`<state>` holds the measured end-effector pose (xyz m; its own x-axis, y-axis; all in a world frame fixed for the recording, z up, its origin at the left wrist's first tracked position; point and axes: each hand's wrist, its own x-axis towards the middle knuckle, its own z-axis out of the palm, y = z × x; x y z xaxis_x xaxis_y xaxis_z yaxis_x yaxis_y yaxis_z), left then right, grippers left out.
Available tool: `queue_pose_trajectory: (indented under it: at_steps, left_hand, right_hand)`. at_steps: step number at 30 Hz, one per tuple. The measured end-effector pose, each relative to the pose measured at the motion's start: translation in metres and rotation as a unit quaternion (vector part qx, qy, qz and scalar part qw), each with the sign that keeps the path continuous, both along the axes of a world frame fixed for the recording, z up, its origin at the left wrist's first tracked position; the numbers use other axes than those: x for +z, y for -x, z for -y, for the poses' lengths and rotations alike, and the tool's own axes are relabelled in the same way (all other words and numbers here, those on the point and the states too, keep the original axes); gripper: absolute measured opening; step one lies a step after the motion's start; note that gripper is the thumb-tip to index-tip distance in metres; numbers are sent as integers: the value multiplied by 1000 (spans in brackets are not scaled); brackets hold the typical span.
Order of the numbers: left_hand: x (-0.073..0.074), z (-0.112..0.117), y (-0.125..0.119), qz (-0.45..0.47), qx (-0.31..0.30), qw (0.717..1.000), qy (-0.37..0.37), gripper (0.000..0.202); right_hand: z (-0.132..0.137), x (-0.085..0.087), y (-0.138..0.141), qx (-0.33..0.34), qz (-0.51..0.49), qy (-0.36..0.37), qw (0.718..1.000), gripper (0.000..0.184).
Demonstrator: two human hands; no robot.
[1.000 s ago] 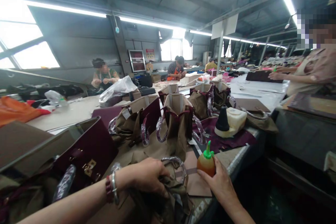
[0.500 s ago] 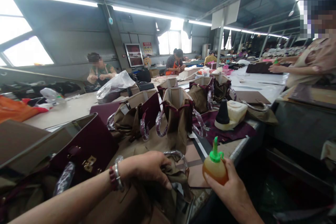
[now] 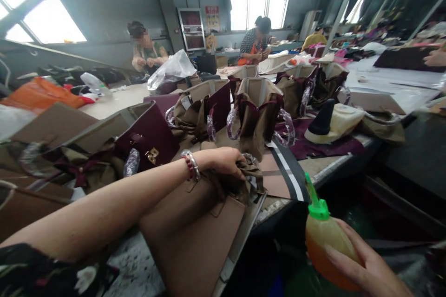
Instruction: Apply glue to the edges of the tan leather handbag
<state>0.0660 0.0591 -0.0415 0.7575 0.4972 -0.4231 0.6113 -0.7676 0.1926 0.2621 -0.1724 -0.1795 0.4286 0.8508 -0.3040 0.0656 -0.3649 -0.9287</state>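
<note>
One left hand pinching brown cloth, one right hand cupping a bottle.
Spout tilts toward the counter; too hard a squeeze could spatter the bags.

The left arm wears a black sleeve with a floral print comprising a white blossom and green and reddish accents, plus, at the wrist, a dark-red beaded bracelet beside a silver-coloured bangle.

Around me is a bag workshop: open handbags with plastic-wrapped handles crowd a long worktable, and co-workers bend over handwork farther back, near bright windows.
</note>
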Motion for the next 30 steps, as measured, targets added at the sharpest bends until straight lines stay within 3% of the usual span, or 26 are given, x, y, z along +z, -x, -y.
queue_pose_trajectory:
  at_steps: [4, 7, 10, 13, 19, 22, 30]
  left_hand:
    - [0, 2, -1, -8, -4, 1000, -10, 25]
    - [-3, -1, 0, 1, -13, 1000, -4, 26]
    - [-6, -6, 0, 0, -16, 1000, 6, 30]
    - [-7, -8, -3, -13, -13, 1000, 7, 32]
    - [-8, -10, -8, -18, -16, 1000, 19, 35]
    - [-9, -11, -9, -20, -10, 999, 24, 36]
    - [-7, -9, -13, -42, -33, 998, 17, 38]
  right_hand:
    - [12, -7, -5, 58, 111, -8, 992, 76]
    - [17, -14, -13, 73, 243, -89, 963, 56]
    - [18, -11, -17, 90, 406, -200, 887, 43]
    - [13, 4, -15, 123, 524, -269, 799, 41]
    - [-7, 25, -6, 133, 606, -302, 724, 45]
    - [-17, 22, -7, 140, 625, -304, 706, 44]
    - [-31, 22, -5, 155, 635, -252, 714, 36]
